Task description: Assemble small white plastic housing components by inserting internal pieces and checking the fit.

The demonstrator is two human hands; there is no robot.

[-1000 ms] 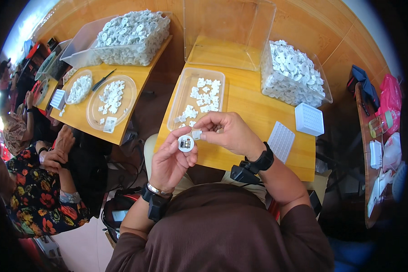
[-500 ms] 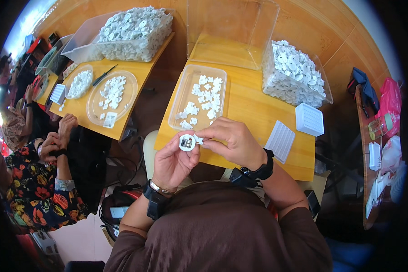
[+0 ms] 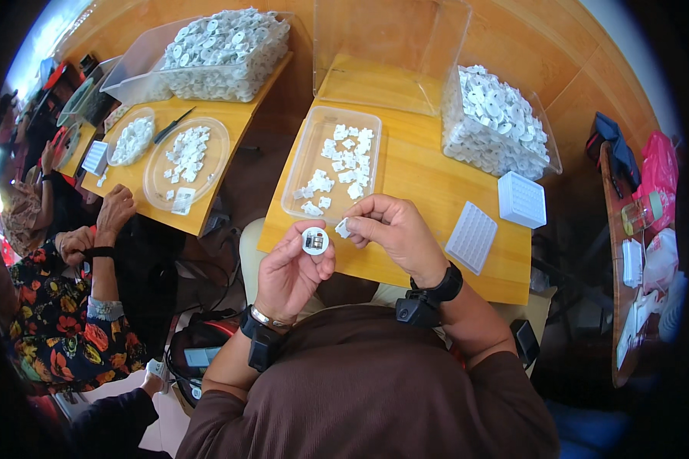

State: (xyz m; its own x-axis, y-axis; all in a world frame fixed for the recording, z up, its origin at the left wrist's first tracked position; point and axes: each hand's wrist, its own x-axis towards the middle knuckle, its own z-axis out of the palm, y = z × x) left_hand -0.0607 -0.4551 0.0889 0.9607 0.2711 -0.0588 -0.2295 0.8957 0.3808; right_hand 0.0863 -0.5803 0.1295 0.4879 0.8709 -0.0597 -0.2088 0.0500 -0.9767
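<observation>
Between the fingers and thumb of my left hand [image 3: 295,268] is a round white plastic housing [image 3: 315,241], its open face up, with dark and metallic parts inside. My right hand [image 3: 386,229] pinches a small white plastic piece [image 3: 343,227] just to the right of the housing, with a small gap between the two. Beyond my hands lies a shallow clear tray [image 3: 292,180], in which many small white plastic pieces [image 3: 348,157] are scattered. Both hands are closed on their parts above the near edge of the wooden table [image 3: 413,183].
A clear bin heaped with white round parts [image 3: 501,122] stands at the far right, near a stack of white gridded trays [image 3: 522,200] and a single gridded tray [image 3: 471,237]. An upright clear box [image 3: 390,53] stands behind. A co-worker's hands [image 3: 103,222] are at the left table.
My right hand has drawn the small white piece slightly away from the housing and tilted it. At the lower left, another person's dark-sleeved arm has come into view.
</observation>
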